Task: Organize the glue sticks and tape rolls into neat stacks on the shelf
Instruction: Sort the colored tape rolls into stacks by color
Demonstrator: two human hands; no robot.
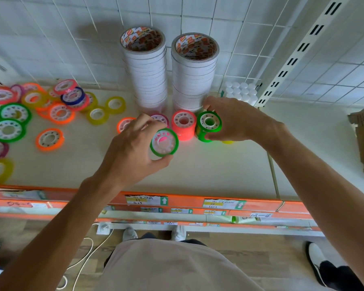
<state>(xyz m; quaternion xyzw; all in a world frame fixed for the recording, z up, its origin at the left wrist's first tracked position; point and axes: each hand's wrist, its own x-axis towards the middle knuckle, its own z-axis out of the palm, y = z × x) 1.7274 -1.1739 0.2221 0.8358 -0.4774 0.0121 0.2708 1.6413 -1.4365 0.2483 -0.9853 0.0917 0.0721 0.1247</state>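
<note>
- On the cream shelf, two tall stacks of white tape rolls stand side by side against the tiled back wall; I place everything else from them.
- Their cardboard cores carry a red-and-orange printed brand, too small and curved to read.
- Just in front of the stacks stands a short pink stack of small rolls, with a purple-rimmed roll beside it, partly hidden.
- Right hand, in front of the right-hand white stack, is curled around a green stack of small rolls standing beside the pink one.
- Left hand, nearer the shelf edge, pinches a single green roll with a white hub, held off the shelf.
- Well to the left of the white stacks lies a loose scatter of small rolls in orange, green, yellow, pink and blue.
- To the right of the stacks, white glue-stick caps cluster at the back wall.
- Price labels with green arrows sit on the orange shelf edge; the handwriting is blurred, apart from what looks like "13-4" on a lower one.
</note>
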